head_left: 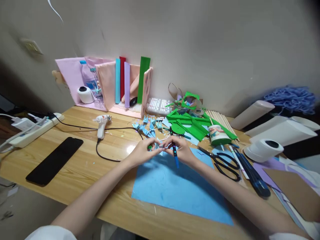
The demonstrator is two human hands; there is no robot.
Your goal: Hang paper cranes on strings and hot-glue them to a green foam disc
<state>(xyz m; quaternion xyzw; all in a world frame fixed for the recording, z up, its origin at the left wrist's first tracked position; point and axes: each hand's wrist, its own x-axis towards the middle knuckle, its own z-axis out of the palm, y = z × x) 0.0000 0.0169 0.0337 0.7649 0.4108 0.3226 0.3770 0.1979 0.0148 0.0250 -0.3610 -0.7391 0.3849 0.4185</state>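
Above the blue paper sheet (pixel 180 186), my left hand (pixel 143 151) and my right hand (pixel 183 151) meet fingertip to fingertip. Both pinch a small pale-blue paper piece (pixel 161 146), mostly hidden by the fingers. A dark marker pen with a blue end (pixel 176 161) is also tucked between the fingers of my right hand, pointing down toward me. Something small and green (pixel 149 147) shows inside my left hand's grip; its kind is unclear. Just beyond my hands lie several small folded blue paper pieces (pixel 149 129).
Left stand a glue gun (pixel 101 126), a phone (pixel 55 161) and a power strip (pixel 37 131); a cable crosses the table. Green paper scraps (pixel 195 128) and a paper cup (pixel 218 134) lie behind. Scissors (pixel 222 161) and a box cutter (pixel 255 176) are right.
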